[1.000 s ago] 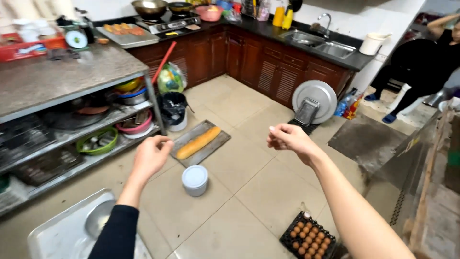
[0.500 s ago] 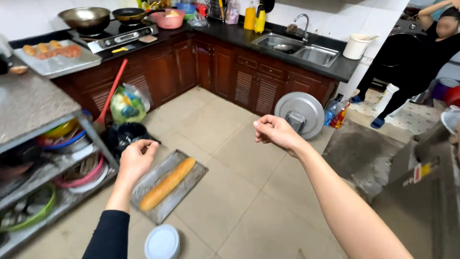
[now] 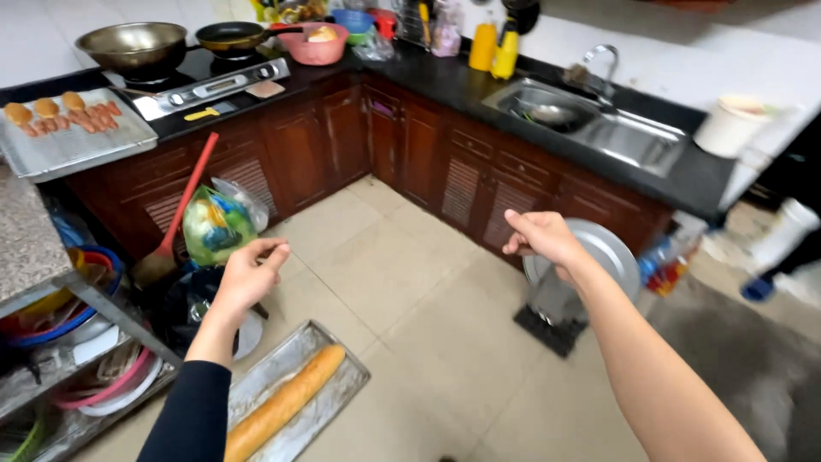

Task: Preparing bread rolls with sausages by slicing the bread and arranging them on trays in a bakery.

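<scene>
Both my arms are stretched out in front of me above the tiled kitchen floor. My left hand hangs in the air with its fingers loosely apart and nothing in it. It is above a metal tray on the floor that carries a long orange loaf. My right hand is also in the air, its fingers curled in loosely, and it holds nothing. Behind it a round metal lid leans against the dark wooden cabinets.
A black counter carries a stove with a wok and a pan, a pink bowl, yellow bottles and a steel sink. A tray of sausages sits at left. A red-handled broom, a bagged bin and shelves of bowls stand left.
My view has swung left and forward towards the counter corner. Both hands stay raised and empty; the left hand has opened a little. The white round lid on the floor has left the view.
</scene>
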